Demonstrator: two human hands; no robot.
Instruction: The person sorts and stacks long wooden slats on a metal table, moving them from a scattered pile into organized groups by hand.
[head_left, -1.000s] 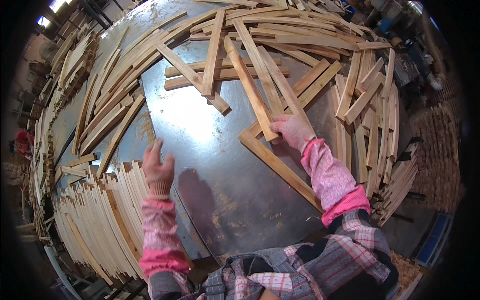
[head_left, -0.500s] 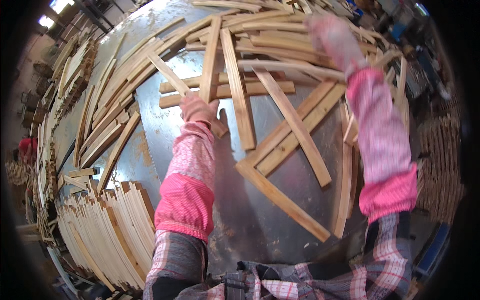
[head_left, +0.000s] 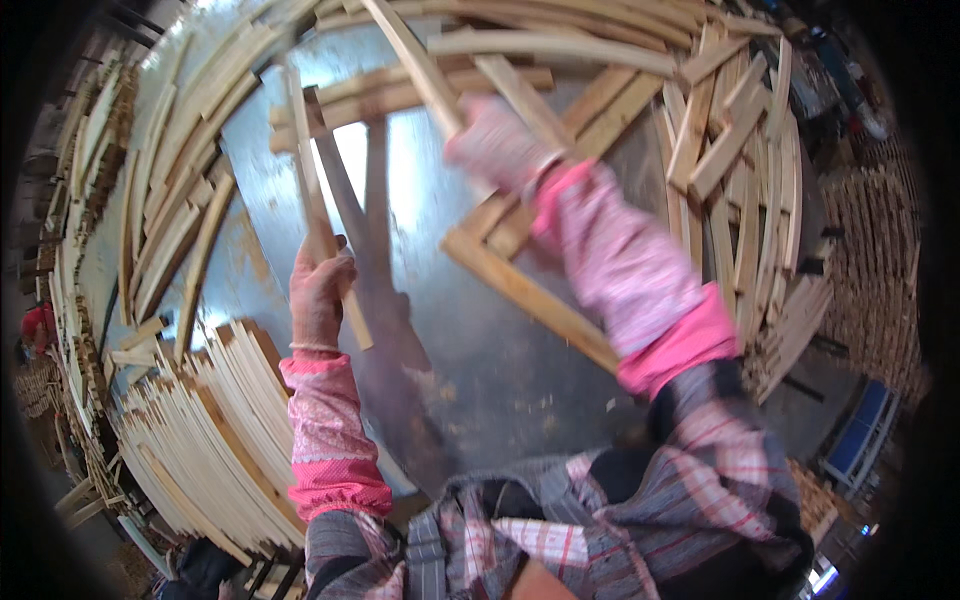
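My left hand [head_left: 318,300] is closed around a light wooden slat [head_left: 305,165], lifted over the metal table [head_left: 480,390]; its lower end sticks out below my fingers. Whether a second slat lies against it I cannot tell. My right hand [head_left: 500,150], smeared by motion, grips one end of another slat [head_left: 415,65] that slants up to the far left. Close to that hand a further slat [head_left: 525,100] reaches toward crossed slats [head_left: 605,110]. An angled slat [head_left: 530,300] lies nearer to me, partly under my right sleeve.
Two slats [head_left: 400,95] lie crosswise beyond my hands. Long slats [head_left: 560,48] line the far edge. A jumbled pile [head_left: 735,150] is at the right, and a dense upright row [head_left: 215,430] stands at the near left. More slats [head_left: 185,220] lie along the left.
My left hand has drawn its slat nearer and to the left, off the table. My right hand has come back from the far right pile to the middle, now holding a slat.
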